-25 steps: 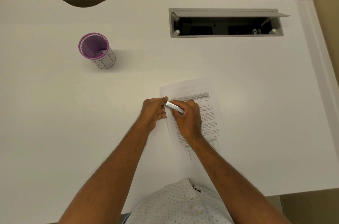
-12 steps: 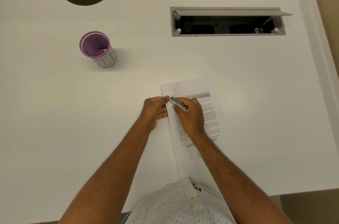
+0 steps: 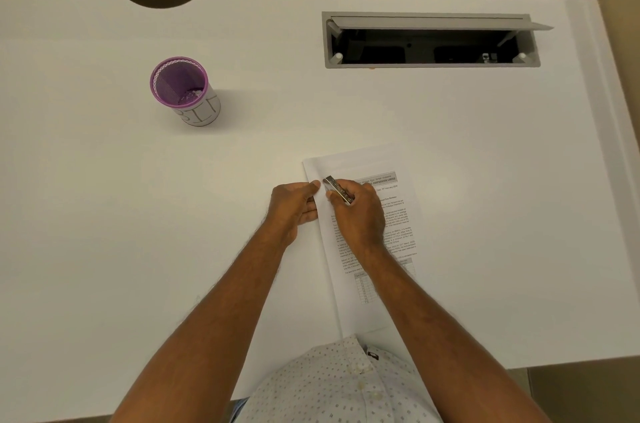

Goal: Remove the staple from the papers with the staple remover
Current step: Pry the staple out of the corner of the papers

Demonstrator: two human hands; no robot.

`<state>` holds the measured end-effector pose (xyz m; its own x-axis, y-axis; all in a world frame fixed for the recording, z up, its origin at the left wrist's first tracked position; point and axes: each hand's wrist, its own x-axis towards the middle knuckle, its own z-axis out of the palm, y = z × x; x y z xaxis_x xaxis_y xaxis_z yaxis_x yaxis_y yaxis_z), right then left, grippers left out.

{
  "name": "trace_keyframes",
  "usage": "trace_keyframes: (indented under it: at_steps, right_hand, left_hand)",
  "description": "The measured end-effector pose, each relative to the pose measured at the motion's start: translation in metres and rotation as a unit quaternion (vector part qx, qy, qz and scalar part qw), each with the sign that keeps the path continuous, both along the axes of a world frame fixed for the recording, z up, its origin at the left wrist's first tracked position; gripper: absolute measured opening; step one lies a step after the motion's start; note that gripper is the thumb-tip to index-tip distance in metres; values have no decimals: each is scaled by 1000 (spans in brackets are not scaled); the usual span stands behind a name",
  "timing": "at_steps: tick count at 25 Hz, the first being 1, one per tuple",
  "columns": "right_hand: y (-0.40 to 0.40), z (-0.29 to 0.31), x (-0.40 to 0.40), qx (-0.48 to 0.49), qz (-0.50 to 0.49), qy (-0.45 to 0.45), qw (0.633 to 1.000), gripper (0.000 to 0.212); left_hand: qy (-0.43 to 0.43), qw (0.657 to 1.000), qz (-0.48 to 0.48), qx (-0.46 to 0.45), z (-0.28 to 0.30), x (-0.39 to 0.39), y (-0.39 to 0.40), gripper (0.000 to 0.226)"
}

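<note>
A: Where are the papers?

B: We see the papers [image 3: 367, 242] lying flat on the white table [image 3: 104, 249], just ahead of the person's chest and a little to the right. They are printed with text and a small table of figures, and turned slightly so the top leans left.

A: And the staple remover?

B: The staple remover [image 3: 337, 189], a slim metal tool, sits in the right hand [image 3: 356, 214]. Its tip points at the top left corner of the papers, and its far end lies against the hand. The staple itself is too small for us to make out.

A: How are the fingers placed?

B: On the right hand the fingers [image 3: 341, 185] are wrapped closed around the tool, with the thumb beneath it. The left hand [image 3: 294, 206] rests on the left edge of the papers, fingers curled, its thumb tip pressing the sheet just beside the tool's tip. It pins the papers down; we cannot tell whether it grips them.

A: What else is on the table?

B: Far to the left stands a purple mesh cup [image 3: 183, 90] with a paper label, well apart from the papers. At the far side, a grey cable hatch [image 3: 429, 41] is sunk into the table, its lid raised. At the bottom edge we see the person's dotted shirt [image 3: 339, 384].
</note>
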<state>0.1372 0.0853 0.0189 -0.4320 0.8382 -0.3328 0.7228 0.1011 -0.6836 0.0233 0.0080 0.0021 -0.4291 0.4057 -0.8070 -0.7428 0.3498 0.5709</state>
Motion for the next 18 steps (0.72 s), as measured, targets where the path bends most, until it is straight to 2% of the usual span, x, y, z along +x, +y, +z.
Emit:
trace_keyframes:
  at_steps: [7, 12, 15, 18]
  right_hand:
    - [3, 0, 0, -26, -11, -1, 1000, 26]
    - [10, -4, 9, -68, -42, 61, 995, 23]
    - [16, -4, 14, -86, -54, 88, 991, 19]
    - [25, -1, 26, -75, -50, 99, 991, 24]
  left_hand:
    - [0, 1000, 2, 1, 3, 1, 0, 30]
    - [15, 1000, 2, 2, 3, 3, 0, 26]
    - [44, 999, -2, -13, 4, 5, 2, 25]
    - [120, 991, -46, -45, 6, 4, 7, 32]
